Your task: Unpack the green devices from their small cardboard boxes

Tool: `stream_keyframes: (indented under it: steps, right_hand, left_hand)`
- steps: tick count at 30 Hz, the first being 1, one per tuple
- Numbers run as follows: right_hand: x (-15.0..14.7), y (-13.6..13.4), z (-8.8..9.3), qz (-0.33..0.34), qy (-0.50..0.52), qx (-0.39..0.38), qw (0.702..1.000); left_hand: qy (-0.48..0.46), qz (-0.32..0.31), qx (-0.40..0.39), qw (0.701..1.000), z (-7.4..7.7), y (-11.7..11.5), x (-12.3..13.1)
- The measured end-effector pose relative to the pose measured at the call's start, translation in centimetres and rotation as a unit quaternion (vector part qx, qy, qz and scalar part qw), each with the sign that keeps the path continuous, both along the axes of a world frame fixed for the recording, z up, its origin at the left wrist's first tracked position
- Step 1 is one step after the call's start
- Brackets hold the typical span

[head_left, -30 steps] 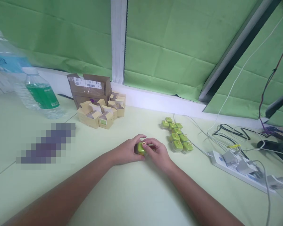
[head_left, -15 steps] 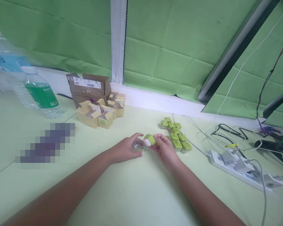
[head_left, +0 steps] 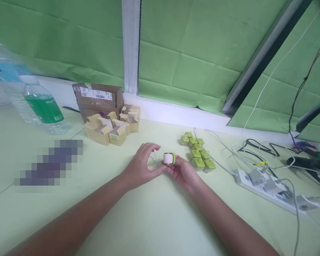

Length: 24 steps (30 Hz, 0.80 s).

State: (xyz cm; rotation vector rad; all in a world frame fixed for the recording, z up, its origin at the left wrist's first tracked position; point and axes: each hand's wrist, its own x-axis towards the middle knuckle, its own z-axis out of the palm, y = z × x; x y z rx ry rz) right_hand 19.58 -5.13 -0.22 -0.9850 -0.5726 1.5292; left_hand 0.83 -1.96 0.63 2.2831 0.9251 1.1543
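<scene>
A green lid [head_left: 174,159] with a whitish block inside it is pinched in my right hand [head_left: 186,173]. Its white underside faces left, toward my other hand. My left hand [head_left: 140,167] is open, thumb and fingers spread apart in a curve. Behind that curve a small clear jar [head_left: 151,160] stands on the table, partly hidden by the hand; something yellowish shows at its bottom. The left thumb tip comes close to the lid; whether they touch I cannot tell. Right of my hands stand several small jars with green lids [head_left: 198,163], each with a loop on top.
Several small opened cardboard boxes [head_left: 117,134] stand before a larger brown carton [head_left: 100,101]. Bottles, one with a green label [head_left: 44,108], are at the left beside a blurred-out patch [head_left: 49,163]. A white power strip [head_left: 266,192] with plugs and tangled cables lies at the right.
My right hand has turned the lid so its white underside shows. The fingers of my left hand have spread and come off the clear jar, the thumb reaching toward the lid.
</scene>
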Motion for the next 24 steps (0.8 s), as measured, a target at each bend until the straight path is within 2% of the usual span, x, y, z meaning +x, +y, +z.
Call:
stream_keyframes:
  steps: [4, 7, 12, 15, 18, 24]
  right_hand:
    - [-0.6, -0.5, 0.0, 0.025, -0.001, 0.034, 0.999]
    - [-0.9, -0.7, -0.1, 0.020, -0.007, 0.049, 0.999]
    - [-0.8, -0.7, 0.0, 0.015, -0.054, 0.054, 0.997]
    - [-0.5, -0.7, 0.1, 0.062, -0.048, 0.050, 0.996]
    - [-0.6, -0.8, 0.4, 0.119, -0.050, 0.079, 0.989]
    - [-1.4, -1.6, 0.8, 0.122, -0.137, 0.120, 0.976]
  left_hand:
    - [0.003, -0.034, -0.036, 0.999, -0.2, -0.6, 0.9]
    - [-0.009, -0.029, -0.052, 0.998, -0.4, -0.6, 1.1]
    - [-0.012, -0.030, 0.007, 0.999, -0.7, -0.3, 0.9]
    - [0.016, -0.043, 0.060, 0.997, -0.6, 0.0, 0.6]
    - [0.042, -0.044, 0.101, 0.993, -0.5, 0.0, 0.4]
    - [0.036, -0.088, 0.099, 0.990, -0.5, -0.1, 0.4]
